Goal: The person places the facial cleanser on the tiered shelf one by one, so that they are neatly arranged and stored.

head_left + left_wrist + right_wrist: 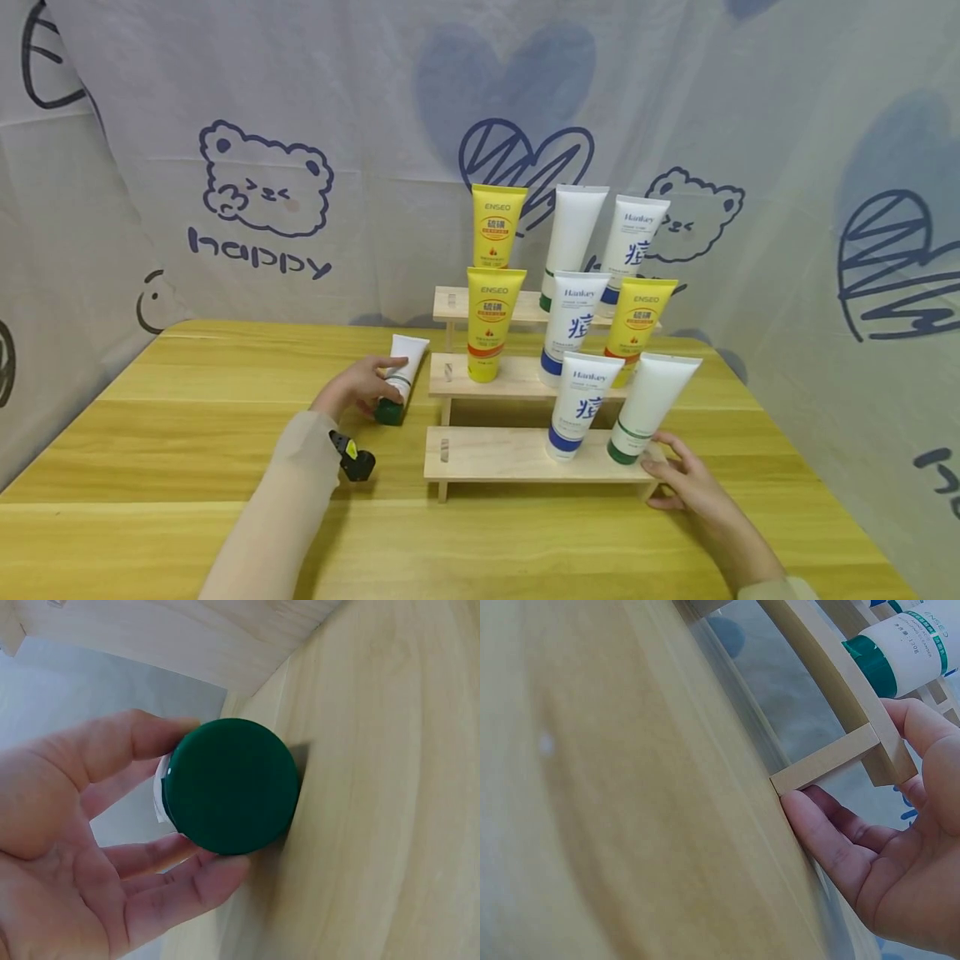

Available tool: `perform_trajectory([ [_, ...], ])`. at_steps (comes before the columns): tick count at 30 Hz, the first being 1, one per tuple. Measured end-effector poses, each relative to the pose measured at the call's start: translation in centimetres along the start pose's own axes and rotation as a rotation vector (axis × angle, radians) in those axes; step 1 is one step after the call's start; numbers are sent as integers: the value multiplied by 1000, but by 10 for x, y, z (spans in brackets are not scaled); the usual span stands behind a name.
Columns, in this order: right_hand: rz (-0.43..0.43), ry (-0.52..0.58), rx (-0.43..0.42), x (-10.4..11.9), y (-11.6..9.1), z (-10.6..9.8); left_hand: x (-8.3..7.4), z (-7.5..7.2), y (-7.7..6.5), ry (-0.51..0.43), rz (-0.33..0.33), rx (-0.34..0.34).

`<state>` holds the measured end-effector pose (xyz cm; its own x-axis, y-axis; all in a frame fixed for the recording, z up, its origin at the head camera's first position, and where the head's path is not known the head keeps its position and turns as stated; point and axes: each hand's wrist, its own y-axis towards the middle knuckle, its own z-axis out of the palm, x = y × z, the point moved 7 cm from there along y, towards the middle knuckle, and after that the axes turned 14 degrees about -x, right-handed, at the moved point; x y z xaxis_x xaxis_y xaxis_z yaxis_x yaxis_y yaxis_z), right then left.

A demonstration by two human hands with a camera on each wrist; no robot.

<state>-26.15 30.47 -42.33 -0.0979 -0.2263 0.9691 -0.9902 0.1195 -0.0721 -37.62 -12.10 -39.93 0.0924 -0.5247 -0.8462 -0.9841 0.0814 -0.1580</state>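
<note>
My left hand grips a white squeeze tube with a green cap, left of the rack. The tube lies on the table, its cap toward me; thumb and fingers are on either side of it in the left wrist view. At the right end of the three-tier wooden rack, my right hand holds the bottom shelf's corner and leg. Just above that hand, a white tube with a green cap stands on the bottom shelf, beside a white tube with a blue cap.
Yellow tubes and white tubes stand cap-down on the upper shelves. The rack rests on a wooden table. Behind it hangs a printed cloth. A black wrist device sits at the left sleeve.
</note>
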Motion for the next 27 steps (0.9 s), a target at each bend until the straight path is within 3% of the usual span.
perform_trajectory([
  [12, -6, -7, -5, 1, 0, 0, 2, -5, 1, -51, 51, -77],
  [22, -27, 3, 27, 0, 0, 1, 9, -8, -1, -196, 97, -123],
  [27, -21, 5, 14, 0, 0, 0, 9, -12, -2, -220, 143, -174],
])
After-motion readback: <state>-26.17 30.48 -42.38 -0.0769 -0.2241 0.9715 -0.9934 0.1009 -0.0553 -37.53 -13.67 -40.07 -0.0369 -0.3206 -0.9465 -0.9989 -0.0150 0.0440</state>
